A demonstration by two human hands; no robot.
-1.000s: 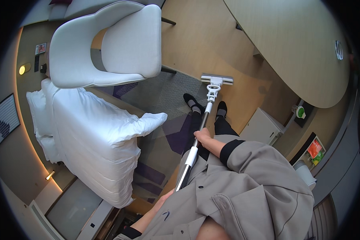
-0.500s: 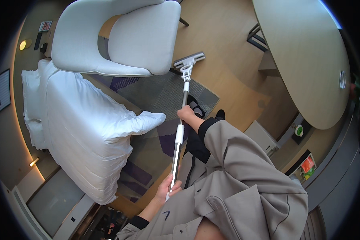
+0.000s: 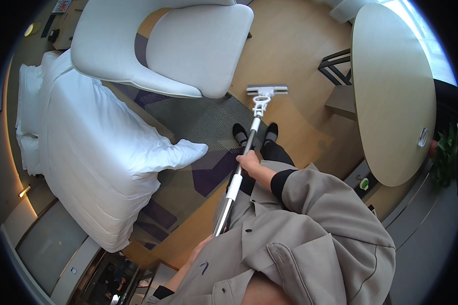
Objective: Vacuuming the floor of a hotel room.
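Observation:
A long mop (image 3: 233, 188) with a white and silver pole slants up from my waist. Its flat white-grey head (image 3: 267, 90) rests on the wooden floor beyond my feet. My right hand (image 3: 248, 161) is wrapped round the middle of the pole, above a white sleeve. My left hand (image 3: 201, 246) is at the pole's near end. The grey jacket (image 3: 300, 239) covers most of its fingers; what shows fits a grip on the pole. The mop head lies just right of the patterned carpet's (image 3: 208, 119) corner.
A white armchair (image 3: 198, 40) stands ahead, left of the mop head. At left is a bed with white bedding (image 3: 96, 152). An oval wooden table (image 3: 392, 91) with a black metal leg (image 3: 336, 68) is at right. My shoes (image 3: 240, 133) are behind the mop head.
The mop head has swung right, off the chair's front corner onto the wooden floor. My right hand went slightly right and nearer; my left hand has slipped mostly behind the jacket.

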